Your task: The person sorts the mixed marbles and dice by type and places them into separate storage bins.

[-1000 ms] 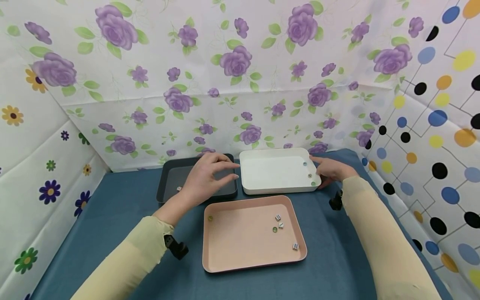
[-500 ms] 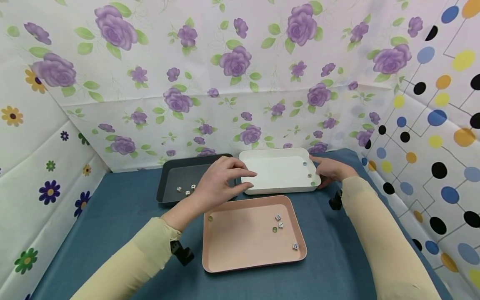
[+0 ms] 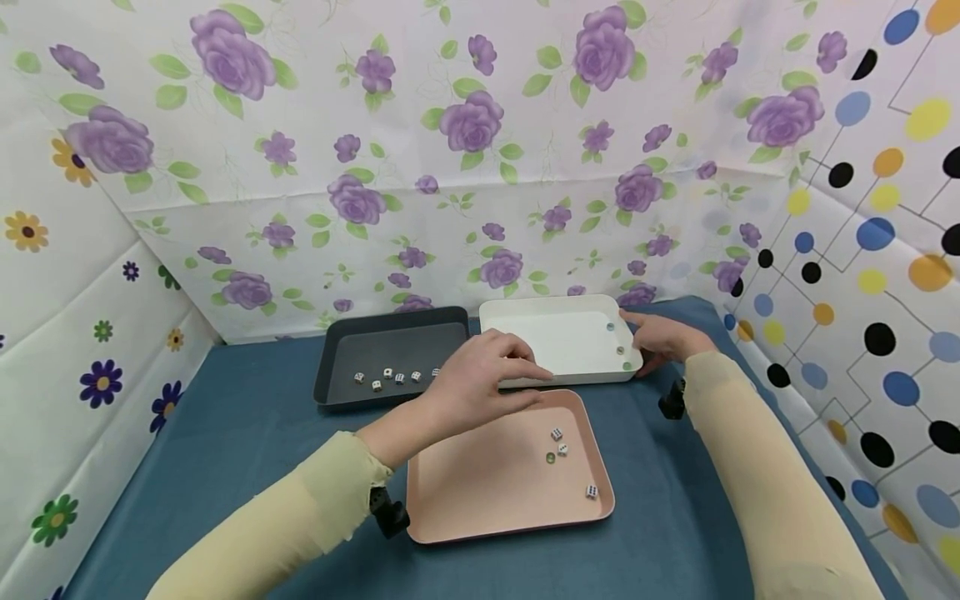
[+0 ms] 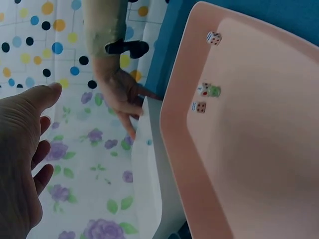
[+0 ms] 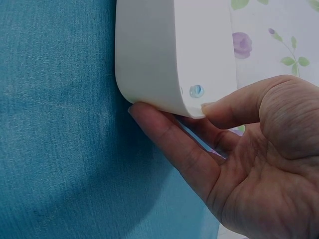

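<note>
My left hand [image 3: 483,379] hovers over the far edge of the pink tray [image 3: 510,533], fingers extended and nothing held. In the left wrist view this left hand [image 4: 20,164] shows thumb and fingers apart. My right hand [image 3: 663,340] grips the right end of the white tray [image 3: 555,329]; the right wrist view has its thumb [image 5: 234,109] on the rim and fingers against the outer wall. Small glass marbles [image 3: 627,366] lie at that tray's right end. The pink tray holds dice [image 3: 592,492] and a green marble [image 3: 551,457]; its far left corner is hidden by my left wrist.
At the back left a dark grey tray [image 3: 405,333] holds several white dice [image 3: 377,386], partly covered by my left hand. All trays stand on a blue cloth [image 3: 247,433]. A floral curtain [image 3: 420,167] rises behind, with a dotted one [image 3: 877,333] on the right.
My left hand has moved right and nearer, from above the dark tray to above the pink tray's far edge, uncovering more dice. The right hand stays put on the white tray.
</note>
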`<state>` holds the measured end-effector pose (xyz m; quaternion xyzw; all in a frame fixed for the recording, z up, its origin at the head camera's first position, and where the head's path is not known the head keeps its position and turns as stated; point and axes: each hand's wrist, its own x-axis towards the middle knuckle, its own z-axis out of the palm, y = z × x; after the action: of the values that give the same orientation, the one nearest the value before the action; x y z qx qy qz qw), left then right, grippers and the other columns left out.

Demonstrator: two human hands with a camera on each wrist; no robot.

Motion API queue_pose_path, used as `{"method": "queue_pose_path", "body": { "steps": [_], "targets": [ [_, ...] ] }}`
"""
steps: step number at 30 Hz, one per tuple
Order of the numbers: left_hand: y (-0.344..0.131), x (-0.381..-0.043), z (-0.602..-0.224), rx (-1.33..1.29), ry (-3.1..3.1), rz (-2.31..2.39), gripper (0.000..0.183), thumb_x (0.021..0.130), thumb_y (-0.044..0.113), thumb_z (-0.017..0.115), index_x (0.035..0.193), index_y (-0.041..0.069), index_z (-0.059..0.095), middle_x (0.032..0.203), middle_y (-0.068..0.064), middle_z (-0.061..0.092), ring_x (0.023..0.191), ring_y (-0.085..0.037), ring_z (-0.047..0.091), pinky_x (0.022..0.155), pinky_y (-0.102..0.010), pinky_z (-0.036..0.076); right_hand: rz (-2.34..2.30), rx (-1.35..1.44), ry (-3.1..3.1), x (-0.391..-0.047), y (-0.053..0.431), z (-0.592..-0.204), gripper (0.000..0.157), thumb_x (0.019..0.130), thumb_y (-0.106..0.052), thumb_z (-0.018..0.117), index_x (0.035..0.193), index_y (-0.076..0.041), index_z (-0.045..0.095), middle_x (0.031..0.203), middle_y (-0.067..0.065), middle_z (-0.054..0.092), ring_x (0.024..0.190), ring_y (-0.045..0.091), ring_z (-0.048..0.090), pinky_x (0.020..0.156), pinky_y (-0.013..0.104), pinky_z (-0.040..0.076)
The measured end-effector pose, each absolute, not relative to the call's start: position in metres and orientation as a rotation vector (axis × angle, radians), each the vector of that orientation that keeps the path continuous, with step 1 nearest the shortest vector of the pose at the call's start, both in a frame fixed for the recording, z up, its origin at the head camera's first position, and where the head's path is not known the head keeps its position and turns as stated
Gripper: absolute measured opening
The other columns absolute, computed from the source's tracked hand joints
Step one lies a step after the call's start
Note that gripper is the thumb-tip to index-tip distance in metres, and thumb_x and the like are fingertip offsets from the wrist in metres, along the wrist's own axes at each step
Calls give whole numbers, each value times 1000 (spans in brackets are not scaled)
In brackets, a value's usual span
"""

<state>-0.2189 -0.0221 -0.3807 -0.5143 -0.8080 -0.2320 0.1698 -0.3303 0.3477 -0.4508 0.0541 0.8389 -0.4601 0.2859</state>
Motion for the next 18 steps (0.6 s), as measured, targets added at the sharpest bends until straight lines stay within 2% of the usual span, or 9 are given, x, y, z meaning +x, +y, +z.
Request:
{"method": "queue_pose_path", "body": {
  "steps": [5, 10, 18],
  "targets": [
    [-7, -213, -387, -1511, -2352, -605, 24, 94, 35, 77, 116, 26, 80, 110, 4, 63, 97, -14, 54, 80, -29, 44, -1232, 142, 2239, -331, 347, -451, 87, 99, 8, 41, 165, -25, -6, 165, 30, 2, 102, 36, 67, 82, 47, 59],
    [4, -207, -390, -1538, -2430, -560, 24, 96, 37, 74, 118, 29, 79, 113, 5, 63, 102, -14, 54, 82, -30, 44, -1230, 138, 2240, -331, 348, -451, 87, 99, 8, 41, 165, -25, -6, 165, 31, 2, 99, 35, 68, 81, 47, 59],
    [19, -201, -399, -1605, -2469, -474, 24, 96, 39, 74, 118, 33, 79, 112, 9, 62, 101, -12, 54, 81, -25, 43, -1208, 140, 2261, -331, 348, -451, 87, 99, 7, 41, 165, -26, -5, 161, 34, 11, 90, 34, 69, 80, 47, 60]
  ]
}}
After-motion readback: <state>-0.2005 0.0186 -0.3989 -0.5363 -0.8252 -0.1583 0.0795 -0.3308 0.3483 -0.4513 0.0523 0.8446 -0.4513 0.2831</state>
